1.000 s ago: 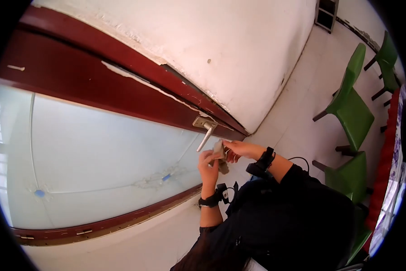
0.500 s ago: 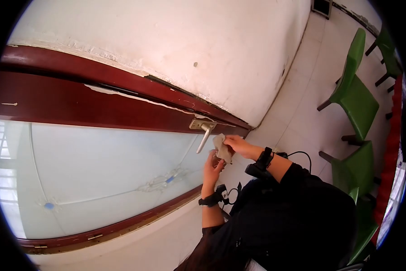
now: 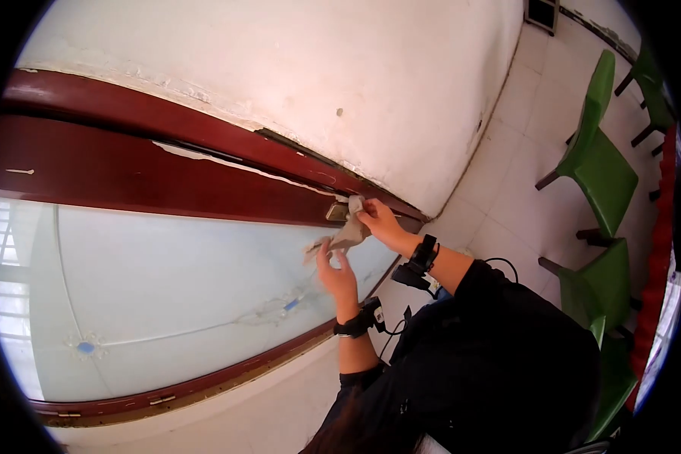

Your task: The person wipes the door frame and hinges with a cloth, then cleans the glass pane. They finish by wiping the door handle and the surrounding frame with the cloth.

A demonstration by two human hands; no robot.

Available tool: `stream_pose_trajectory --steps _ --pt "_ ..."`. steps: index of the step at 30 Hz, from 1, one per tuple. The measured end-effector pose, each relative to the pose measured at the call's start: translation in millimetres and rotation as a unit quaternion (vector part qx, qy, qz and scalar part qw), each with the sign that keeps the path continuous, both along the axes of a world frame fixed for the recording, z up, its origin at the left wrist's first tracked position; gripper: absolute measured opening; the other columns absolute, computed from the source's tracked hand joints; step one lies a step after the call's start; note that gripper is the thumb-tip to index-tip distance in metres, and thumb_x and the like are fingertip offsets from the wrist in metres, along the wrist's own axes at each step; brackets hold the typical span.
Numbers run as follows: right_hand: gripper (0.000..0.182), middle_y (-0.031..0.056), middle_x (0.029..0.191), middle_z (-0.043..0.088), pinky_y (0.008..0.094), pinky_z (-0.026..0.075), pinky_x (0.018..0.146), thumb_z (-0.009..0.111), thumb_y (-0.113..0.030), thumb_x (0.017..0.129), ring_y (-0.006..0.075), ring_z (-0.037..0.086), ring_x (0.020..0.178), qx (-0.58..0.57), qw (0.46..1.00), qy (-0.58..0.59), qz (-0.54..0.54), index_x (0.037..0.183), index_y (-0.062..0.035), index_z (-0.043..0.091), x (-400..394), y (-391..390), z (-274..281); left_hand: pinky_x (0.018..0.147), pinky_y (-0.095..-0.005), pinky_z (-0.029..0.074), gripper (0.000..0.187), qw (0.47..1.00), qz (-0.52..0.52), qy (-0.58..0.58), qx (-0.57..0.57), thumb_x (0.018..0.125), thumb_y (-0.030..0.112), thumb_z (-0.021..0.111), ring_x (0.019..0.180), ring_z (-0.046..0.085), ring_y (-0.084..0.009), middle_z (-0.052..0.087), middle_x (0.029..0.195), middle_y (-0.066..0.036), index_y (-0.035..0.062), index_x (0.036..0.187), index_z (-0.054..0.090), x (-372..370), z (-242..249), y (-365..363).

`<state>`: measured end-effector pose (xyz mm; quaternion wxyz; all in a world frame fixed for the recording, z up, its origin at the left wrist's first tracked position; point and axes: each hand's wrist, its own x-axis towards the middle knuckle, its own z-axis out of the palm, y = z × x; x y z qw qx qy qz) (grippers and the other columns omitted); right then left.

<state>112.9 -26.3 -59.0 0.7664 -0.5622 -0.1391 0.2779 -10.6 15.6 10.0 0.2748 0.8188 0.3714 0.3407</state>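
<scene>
On the far left I see the frosted glass (image 3: 166, 280) of a door, set in a dark red frame (image 3: 128, 181). A white wall (image 3: 317, 68) stands above it in the picture.

Near the middle, my left hand (image 3: 336, 274) is raised against the glass. Its fingers pinch the lower end of a grey cloth (image 3: 342, 234). The cloth runs up and to the right from there and is draped over the door handle (image 3: 336, 213), of which I can make out only a bit of the metal plate. My right hand (image 3: 378, 221) is just right of that plate. It is closed on the upper end of the cloth and presses it onto the handle. So the cloth sits between my two hands, wrapped on the handle at the right edge of the glass. Each wrist carries a black band with a cable.

Below the hands I see my dark sleeves and body. To the right the pale tiled floor (image 3: 507, 189) runs away from me, and green chairs (image 3: 598, 178) stand along the far right, well apart from the door.
</scene>
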Motion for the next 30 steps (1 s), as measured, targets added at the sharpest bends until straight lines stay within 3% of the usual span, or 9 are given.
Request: stream_pose_trajectory --steps 1,4,5,8,11,14,21,23,30 --pt "0.029 0.0127 0.090 0.054 0.0291 0.042 0.072 0.058 -0.013 0.075 0.0190 0.053 0.083 0.003 0.999 0.036 0.017 0.098 0.0032 0.048 1 0 5 0.084 -0.0375 0.038 0.037 0.996 -0.036 0.053 0.057 0.077 0.012 0.055 0.099 0.048 -0.0338 0.050 0.107 -0.022 -0.0041 0.109 0.046 -1 -9 4" --pt "0.033 0.0117 0.095 0.055 0.0262 0.043 0.074 0.061 -0.008 0.075 0.0153 0.053 0.086 0.023 0.996 0.077 0.044 0.101 0.0062 0.047 2 -6 18 0.082 -0.0326 0.040 0.039 0.992 -0.091 0.067 0.049 0.076 0.012 0.058 0.094 0.053 -0.0292 0.054 0.102 -0.019 -0.0034 0.109 0.047 1 -31 6" --pt "0.037 0.0121 0.095 0.055 0.0262 0.043 0.074 0.062 -0.008 0.074 0.0158 0.053 0.088 0.038 0.994 0.085 0.052 0.103 0.0079 0.046 3 -9 19 0.089 -0.0391 0.034 0.044 0.989 -0.118 0.086 -0.028 0.075 0.015 0.058 0.103 0.045 -0.0361 0.047 0.111 -0.024 -0.0055 0.112 0.044 0 -35 7" --pt "0.040 0.0119 0.094 0.056 0.0256 0.045 0.071 0.063 -0.009 0.073 0.0153 0.054 0.085 0.000 0.993 0.079 0.090 0.104 0.0089 0.046 7 -11 16 0.076 -0.0340 0.042 0.039 0.982 -0.118 0.102 0.108 0.073 0.009 0.059 0.090 0.053 -0.0328 0.052 0.103 -0.021 -0.0028 0.109 0.047 5 -43 9" --pt "0.040 0.0116 0.093 0.057 0.0244 0.045 0.068 0.064 -0.011 0.073 0.0144 0.055 0.081 0.015 0.988 0.099 0.114 0.102 0.0089 0.047 10 -11 16 0.083 -0.0397 0.035 0.039 0.979 -0.126 0.140 0.082 0.075 0.016 0.058 0.090 0.049 -0.0362 0.052 0.101 -0.022 -0.0058 0.106 0.048 12 -41 15" --pt "0.038 0.0112 0.084 0.059 0.0249 0.045 0.064 0.068 -0.015 0.069 0.0130 0.054 0.076 0.028 0.982 0.136 0.125 0.093 0.0096 0.053 14 -7 4 0.077 -0.0399 0.037 0.032 0.980 -0.137 0.145 -0.013 0.075 0.014 0.058 0.083 0.050 -0.0355 0.055 0.092 -0.020 -0.0060 0.099 0.051 20 -40 22" --pt "0.032 0.0077 0.080 0.059 0.0235 0.046 0.056 0.065 -0.015 0.073 0.0125 0.056 0.070 -0.080 0.990 0.087 0.073 0.093 0.0069 0.053 -8 -12 23 0.076 -0.0389 0.037 0.025 0.980 -0.125 0.150 0.038 0.075 0.012 0.056 0.083 0.051 -0.0343 0.057 0.088 -0.020 -0.0061 0.093 0.055 16 -45 24" --pt "0.030 0.0075 0.082 0.059 0.0233 0.046 0.058 0.064 -0.015 0.074 0.0120 0.056 0.070 -0.004 0.988 0.156 0.003 0.093 0.0056 0.053 -20 -5 6 0.078 -0.0381 0.038 0.026 0.981 -0.112 0.132 0.085 0.074 0.012 0.056 0.085 0.051 -0.0334 0.057 0.091 -0.019 -0.0060 0.092 0.055 11 -46 24" --pt "0.023 0.0074 0.086 0.059 0.0238 0.047 0.063 0.061 -0.012 0.077 0.0124 0.057 0.075 0.030 0.981 0.190 0.000 0.093 0.0031 0.053 -57 5 -9 0.081 -0.0378 0.037 0.024 0.987 -0.085 0.131 0.036 0.073 0.010 0.056 0.089 0.051 -0.0320 0.057 0.097 -0.016 -0.0010 0.094 0.057 -23 -50 29"
